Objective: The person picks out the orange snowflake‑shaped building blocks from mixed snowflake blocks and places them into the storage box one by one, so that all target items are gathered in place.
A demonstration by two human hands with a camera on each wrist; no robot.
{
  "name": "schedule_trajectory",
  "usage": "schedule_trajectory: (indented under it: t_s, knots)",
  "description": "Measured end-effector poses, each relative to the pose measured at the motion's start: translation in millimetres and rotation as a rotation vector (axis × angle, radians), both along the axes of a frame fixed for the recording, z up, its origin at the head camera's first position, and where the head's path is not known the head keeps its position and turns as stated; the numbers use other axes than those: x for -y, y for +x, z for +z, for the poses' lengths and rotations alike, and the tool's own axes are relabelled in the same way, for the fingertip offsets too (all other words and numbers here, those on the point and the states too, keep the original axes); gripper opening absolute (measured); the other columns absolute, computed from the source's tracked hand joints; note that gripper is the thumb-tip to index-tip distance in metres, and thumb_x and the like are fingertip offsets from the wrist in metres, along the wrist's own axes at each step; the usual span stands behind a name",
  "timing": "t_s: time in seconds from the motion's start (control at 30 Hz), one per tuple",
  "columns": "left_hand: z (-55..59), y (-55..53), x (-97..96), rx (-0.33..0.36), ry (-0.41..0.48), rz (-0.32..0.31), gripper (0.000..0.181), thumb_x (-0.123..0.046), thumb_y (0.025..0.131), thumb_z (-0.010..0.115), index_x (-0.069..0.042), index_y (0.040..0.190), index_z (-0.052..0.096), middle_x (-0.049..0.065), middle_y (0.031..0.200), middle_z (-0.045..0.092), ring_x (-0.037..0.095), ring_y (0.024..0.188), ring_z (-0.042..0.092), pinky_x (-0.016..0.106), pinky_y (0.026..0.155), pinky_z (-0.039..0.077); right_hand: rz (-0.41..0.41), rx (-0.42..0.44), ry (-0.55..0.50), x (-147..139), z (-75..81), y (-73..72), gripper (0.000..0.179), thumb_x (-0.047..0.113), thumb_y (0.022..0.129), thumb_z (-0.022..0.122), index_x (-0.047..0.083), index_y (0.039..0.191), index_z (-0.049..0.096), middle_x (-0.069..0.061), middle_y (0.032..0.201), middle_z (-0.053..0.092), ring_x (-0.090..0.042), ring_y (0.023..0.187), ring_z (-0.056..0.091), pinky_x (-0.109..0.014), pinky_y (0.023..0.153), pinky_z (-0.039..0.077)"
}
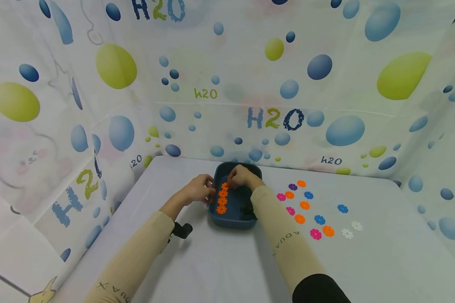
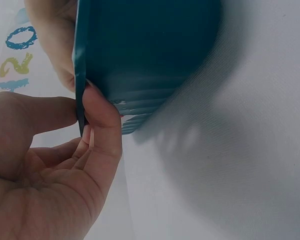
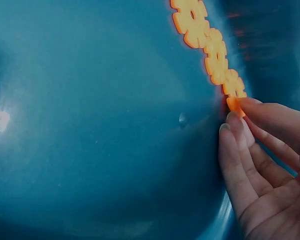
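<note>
A dark blue plastic tub stands on the white table. Inside it, along the left side, runs a row of orange flower-shaped discs, joined or touching edge to edge. My left hand pinches the tub's left rim between thumb and fingers, and the rim shows between them in the left wrist view. My right hand reaches into the far part of the tub. Close up in the right wrist view, its thumb and fingers pinch the orange disc at the row's end, partly covering it.
Right of the tub lie loose flower discs: orange, blue, pink, purple and white. A patterned curtain hangs behind the table and at both sides.
</note>
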State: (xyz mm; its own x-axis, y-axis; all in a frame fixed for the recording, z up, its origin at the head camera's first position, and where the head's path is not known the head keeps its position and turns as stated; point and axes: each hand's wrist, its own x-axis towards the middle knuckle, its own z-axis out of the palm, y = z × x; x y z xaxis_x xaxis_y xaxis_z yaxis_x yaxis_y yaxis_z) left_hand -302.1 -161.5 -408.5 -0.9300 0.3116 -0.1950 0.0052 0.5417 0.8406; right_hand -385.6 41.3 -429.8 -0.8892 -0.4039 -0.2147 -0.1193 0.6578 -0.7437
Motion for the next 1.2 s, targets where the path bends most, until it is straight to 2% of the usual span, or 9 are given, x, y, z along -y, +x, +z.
schedule_trajectory:
  t_s: [0.2,0.4,0.53,0.6,0.7,0.77,0.9,1.03,1.2]
  knots:
    - [0.3,0.5,0.3,-0.004,0.002,-0.003,0.043,-0.003,0.101,0.058,0.011,0.139,0.045,0.016,0.102,0.052,0.026,0.087,0.064,0.037,0.071,0.063,0.013,0.011,0.006,-2,3.9,0.2,0.01,0.001,0.091,0.069,0.0,0.097,0.077,-0.011,0.096,0.073,-0.022,0.085,0.07,-0.032,0.08,0.061]
    - [0.9,-0.3,-1.9,-0.008,0.002,-0.003,0.042,-0.003,0.1,0.058,0.011,0.139,0.045,0.017,0.103,0.053,0.027,0.088,0.066,0.037,0.071,0.063,0.048,-0.027,-0.009,-6,13.5,0.3,0.013,0.001,0.093,0.068,-0.002,0.103,0.077,-0.014,0.098,0.075,-0.025,0.087,0.072,-0.034,0.08,0.062]
    - [0.5,-2.0,-3.3,-0.006,-0.002,0.006,0.043,-0.003,0.101,0.058,0.01,0.139,0.045,0.017,0.104,0.054,0.027,0.088,0.065,0.036,0.071,0.063,0.086,-0.069,-0.025,-8,31.1,3.1,0.013,0.002,0.094,0.067,-0.004,0.104,0.073,-0.016,0.098,0.073,-0.027,0.087,0.072,-0.037,0.081,0.062]
    - [0.9,-2.2,-3.0,-0.005,-0.004,0.008,0.043,-0.003,0.101,0.058,0.01,0.139,0.045,0.017,0.104,0.054,0.027,0.088,0.065,0.036,0.071,0.063,0.117,-0.078,-0.032,-10,43.5,5.4,0.013,0.003,0.095,0.068,-0.005,0.104,0.072,-0.018,0.099,0.072,-0.032,0.089,0.071,-0.042,0.086,0.061]
    - [1.9,-1.7,-1.4,-0.003,-0.009,0.006,0.043,-0.004,0.101,0.058,0.011,0.139,0.045,0.018,0.105,0.054,0.027,0.088,0.065,0.036,0.072,0.063,0.161,-0.099,-0.022,-12,62.8,10.7,0.013,0.005,0.096,0.069,-0.004,0.105,0.071,-0.017,0.101,0.072,-0.034,0.094,0.071,-0.043,0.088,0.06]
    - [2.5,-2.7,-2.7,-0.005,-0.012,0.011,0.043,-0.004,0.101,0.057,0.011,0.139,0.045,0.018,0.105,0.054,0.027,0.088,0.065,0.036,0.071,0.063,0.187,-0.117,-0.022,-19,73.6,13.3,0.013,0.007,0.096,0.069,-0.003,0.104,0.072,-0.017,0.102,0.072,-0.036,0.096,0.071,-0.043,0.087,0.061]
    - [2.3,-3.9,-6.0,-0.007,-0.017,0.031,0.042,-0.004,0.101,0.058,0.011,0.139,0.046,0.017,0.103,0.055,0.028,0.088,0.065,0.035,0.07,0.063,0.227,-0.183,0.007,-37,85.5,19.8,0.012,0.013,0.096,0.071,0.002,0.1,0.073,-0.014,0.098,0.072,-0.029,0.089,0.068,-0.039,0.081,0.061]
    - [1.6,-4.9,-9.7,-0.008,-0.011,0.034,0.042,-0.002,0.101,0.057,0.012,0.138,0.046,0.017,0.101,0.054,0.027,0.087,0.066,0.034,0.069,0.063,0.237,-0.256,0.054,-63,90.7,29.7,0.011,0.017,0.094,0.074,0.006,0.097,0.074,-0.007,0.093,0.071,-0.021,0.083,0.064,-0.034,0.076,0.059]
    - [2.2,-6.3,-13.6,-0.009,-0.008,0.048,0.042,-0.003,0.101,0.057,0.012,0.139,0.044,0.016,0.101,0.052,0.026,0.086,0.063,0.034,0.069,0.062,0.245,-0.285,0.05,-96,89.9,43.2,0.013,0.018,0.095,0.074,0.006,0.1,0.074,-0.005,0.097,0.072,-0.022,0.09,0.067,-0.034,0.081,0.06]
